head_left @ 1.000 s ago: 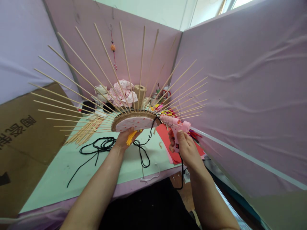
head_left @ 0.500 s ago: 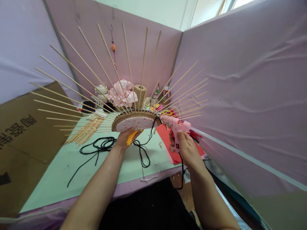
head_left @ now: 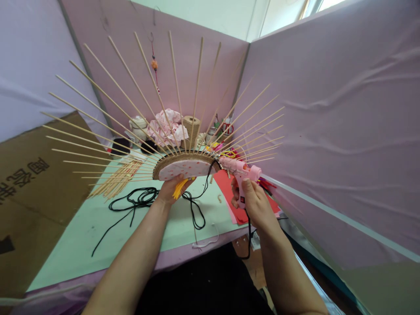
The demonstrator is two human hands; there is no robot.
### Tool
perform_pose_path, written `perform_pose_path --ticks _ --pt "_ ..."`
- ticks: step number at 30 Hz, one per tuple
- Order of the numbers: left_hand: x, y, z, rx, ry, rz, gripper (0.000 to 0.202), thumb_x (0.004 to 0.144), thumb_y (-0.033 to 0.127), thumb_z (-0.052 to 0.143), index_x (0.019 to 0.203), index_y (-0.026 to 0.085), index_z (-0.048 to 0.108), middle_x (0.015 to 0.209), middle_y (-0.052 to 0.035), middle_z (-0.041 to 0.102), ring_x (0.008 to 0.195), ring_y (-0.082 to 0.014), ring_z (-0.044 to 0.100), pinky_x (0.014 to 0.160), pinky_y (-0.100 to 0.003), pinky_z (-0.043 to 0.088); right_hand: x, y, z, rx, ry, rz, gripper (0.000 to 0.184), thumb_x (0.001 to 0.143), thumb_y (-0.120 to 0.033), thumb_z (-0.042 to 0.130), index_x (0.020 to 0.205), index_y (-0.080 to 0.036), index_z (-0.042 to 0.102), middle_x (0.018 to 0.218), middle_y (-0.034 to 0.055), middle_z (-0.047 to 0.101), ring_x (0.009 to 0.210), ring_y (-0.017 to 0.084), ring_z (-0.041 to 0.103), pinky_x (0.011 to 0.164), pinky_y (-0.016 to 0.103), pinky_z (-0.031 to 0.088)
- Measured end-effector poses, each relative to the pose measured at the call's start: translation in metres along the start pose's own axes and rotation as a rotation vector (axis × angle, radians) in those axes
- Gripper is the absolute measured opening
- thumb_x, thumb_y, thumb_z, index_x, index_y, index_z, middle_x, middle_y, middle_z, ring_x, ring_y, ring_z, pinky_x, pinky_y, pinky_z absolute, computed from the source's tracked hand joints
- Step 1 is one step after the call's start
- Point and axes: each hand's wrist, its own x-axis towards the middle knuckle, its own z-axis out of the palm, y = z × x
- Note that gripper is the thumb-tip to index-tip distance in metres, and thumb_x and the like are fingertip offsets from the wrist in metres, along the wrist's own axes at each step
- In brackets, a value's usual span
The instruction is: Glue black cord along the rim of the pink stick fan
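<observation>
My left hand [head_left: 172,189] grips the lower edge of a half-round craft piece [head_left: 187,168], faced with spotted pink-white cloth and rimmed with brown twine. Thin wooden sticks [head_left: 141,90] fan out from its curved rim. A yellow tassel [head_left: 180,187] hangs at my left fingers. My right hand [head_left: 254,199] is closed around the handle of a pink glue gun [head_left: 241,170], its nozzle at the right end of the rim. A long clear glue stick [head_left: 315,202] juts from the gun's back. Black cord [head_left: 207,186] runs from the rim near the nozzle down to the table.
Loose sticks [head_left: 120,177] and a coil of black cord [head_left: 139,197] lie on the pale green table [head_left: 98,227]. Red sheets [head_left: 229,192] lie at right. Behind stand a twine spool [head_left: 191,127], crumpled cloth [head_left: 166,127] and a white jar [head_left: 138,127]. A cardboard box [head_left: 42,183] leans at left.
The fan of sticks has shifted very slightly, its left tips a touch to the right. Both hands keep their grips, and the nozzle stays at the rim's right end.
</observation>
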Motion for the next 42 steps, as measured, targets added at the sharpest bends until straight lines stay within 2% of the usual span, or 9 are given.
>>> perform_pose_path --ticks 18,24,42 --pt "-0.0014 -0.0006 0.0005 -0.002 -0.021 0.002 0.044 0.060 0.012 0.080 0.102 0.015 0.066 0.092 -0.0054 0.074 0.090 -0.0207 0.069 0.098 -0.042 0.050 0.0009 -0.0034 0.0028 -0.003 0.009 0.015 0.049 0.087 -0.063 0.046 0.082 -0.016 0.059 0.069 -0.0013 0.051 0.046 0.007 0.048 0.043 0.022 0.040" --pt "-0.0008 -0.0007 -0.0002 0.015 -0.039 0.000 0.048 0.059 0.014 0.081 0.105 0.016 0.065 0.091 -0.0037 0.074 0.091 -0.0203 0.069 0.101 -0.043 0.047 0.0005 -0.0040 0.0035 0.010 0.004 0.020 0.049 0.086 -0.063 0.046 0.082 -0.016 0.058 0.070 -0.0017 0.051 0.047 0.007 0.048 0.043 0.021 0.040" --pt "0.0000 -0.0020 0.0005 0.030 -0.031 -0.007 0.048 0.058 0.015 0.082 0.102 0.014 0.066 0.091 -0.0053 0.074 0.088 -0.0210 0.069 0.096 -0.041 0.051 -0.0008 -0.0045 0.0038 0.016 0.003 0.000 0.048 0.088 -0.061 0.045 0.084 -0.016 0.059 0.070 -0.0019 0.050 0.046 0.007 0.051 0.043 0.021 0.038"
